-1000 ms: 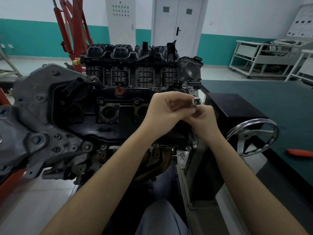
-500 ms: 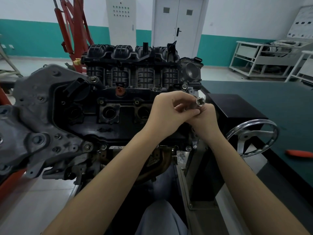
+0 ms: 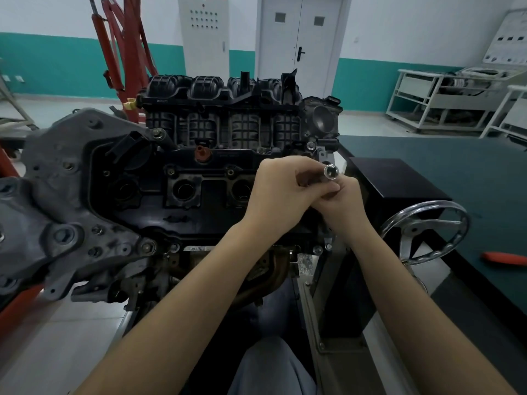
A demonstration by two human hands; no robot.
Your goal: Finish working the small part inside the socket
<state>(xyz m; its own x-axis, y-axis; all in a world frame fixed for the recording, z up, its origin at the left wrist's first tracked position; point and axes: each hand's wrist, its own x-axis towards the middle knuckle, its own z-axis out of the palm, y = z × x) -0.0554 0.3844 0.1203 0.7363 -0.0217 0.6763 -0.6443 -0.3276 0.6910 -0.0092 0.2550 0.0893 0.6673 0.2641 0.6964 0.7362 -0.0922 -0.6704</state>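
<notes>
A shiny metal socket (image 3: 330,171) with a square drive hole faces the camera, held up in front of the right end of a black engine (image 3: 216,155). My left hand (image 3: 281,189) curls its fingers round the socket's body. My right hand (image 3: 340,206) sits just under and behind it, fingers curled against the lower part of the same tool; what lies below the socket is hidden by both hands. The engine's valve cover shows open round wells (image 3: 182,189) to the left of my hands.
A chrome handwheel (image 3: 425,232) of the engine stand is at the right, beside a black box (image 3: 396,181). A green bench (image 3: 456,172) carries an orange-handled tool (image 3: 504,258). A red hoist (image 3: 125,52) stands behind the engine. White carts (image 3: 445,101) stand at back right.
The socket has shifted slightly to the right and up in my hands. Both hands stay together in front of the engine's right end.
</notes>
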